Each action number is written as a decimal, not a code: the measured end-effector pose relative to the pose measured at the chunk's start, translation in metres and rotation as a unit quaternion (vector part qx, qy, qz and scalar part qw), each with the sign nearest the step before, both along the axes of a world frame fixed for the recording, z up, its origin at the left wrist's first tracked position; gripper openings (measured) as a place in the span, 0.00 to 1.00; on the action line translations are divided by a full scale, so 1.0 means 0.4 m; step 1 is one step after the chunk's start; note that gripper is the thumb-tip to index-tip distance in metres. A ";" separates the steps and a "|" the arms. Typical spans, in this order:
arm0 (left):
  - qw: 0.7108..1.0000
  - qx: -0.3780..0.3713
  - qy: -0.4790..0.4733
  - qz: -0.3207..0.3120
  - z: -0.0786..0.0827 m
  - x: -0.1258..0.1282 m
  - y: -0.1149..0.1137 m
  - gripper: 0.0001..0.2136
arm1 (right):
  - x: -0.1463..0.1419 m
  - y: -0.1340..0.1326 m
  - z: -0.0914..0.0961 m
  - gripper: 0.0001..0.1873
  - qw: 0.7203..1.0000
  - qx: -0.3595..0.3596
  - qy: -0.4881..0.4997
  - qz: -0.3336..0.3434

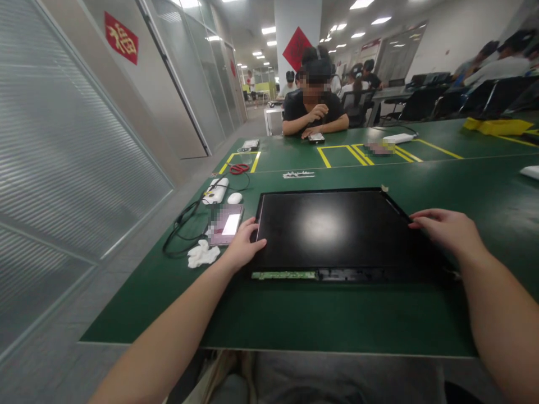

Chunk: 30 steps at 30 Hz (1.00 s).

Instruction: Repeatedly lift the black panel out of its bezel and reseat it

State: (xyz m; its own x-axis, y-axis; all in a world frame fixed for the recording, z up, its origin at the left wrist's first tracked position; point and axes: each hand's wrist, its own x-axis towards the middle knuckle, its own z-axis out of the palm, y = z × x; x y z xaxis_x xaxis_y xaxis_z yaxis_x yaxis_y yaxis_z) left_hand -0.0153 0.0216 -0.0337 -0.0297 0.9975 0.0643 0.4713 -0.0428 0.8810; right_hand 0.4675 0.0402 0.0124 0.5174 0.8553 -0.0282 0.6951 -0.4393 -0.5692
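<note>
A black flat display panel [332, 230] lies face up on the green table [320, 320] in front of me. A narrow green circuit strip [283, 275] shows along its near edge. My left hand [243, 247] rests on the panel's left edge, fingers curled over the rim. My right hand [446, 229] lies flat on the panel's right edge with fingers stretched out.
Left of the panel lie a phone [227, 224], a crumpled white cloth [202, 254], a white mouse [234, 198], a white device [215, 191] with black cable, and red scissors [239, 168]. A seated person [314, 109] faces me across the table. Others sit at desks far right.
</note>
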 end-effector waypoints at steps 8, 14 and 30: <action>1.000 0.005 0.031 -0.001 0.003 0.003 -0.002 0.18 | -0.033 -0.021 0.026 0.21 0.999 -0.005 0.026 -0.019; 0.997 0.012 0.079 -0.010 0.000 0.001 0.002 0.19 | -0.026 -0.014 0.013 0.19 0.999 0.016 0.020 -0.031; 0.996 -0.001 0.083 -0.026 -0.008 -0.008 0.009 0.21 | 0.020 0.005 -0.020 0.14 0.998 0.047 0.031 -0.028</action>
State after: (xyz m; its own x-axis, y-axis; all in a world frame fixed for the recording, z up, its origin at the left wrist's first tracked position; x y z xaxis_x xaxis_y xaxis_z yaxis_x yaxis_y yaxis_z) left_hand -0.0185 0.0252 -0.0371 0.0321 0.9976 0.0617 0.6083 -0.0685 0.7907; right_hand 0.4756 0.0423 0.0042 0.5647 0.8251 0.0173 0.6327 -0.4194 -0.6510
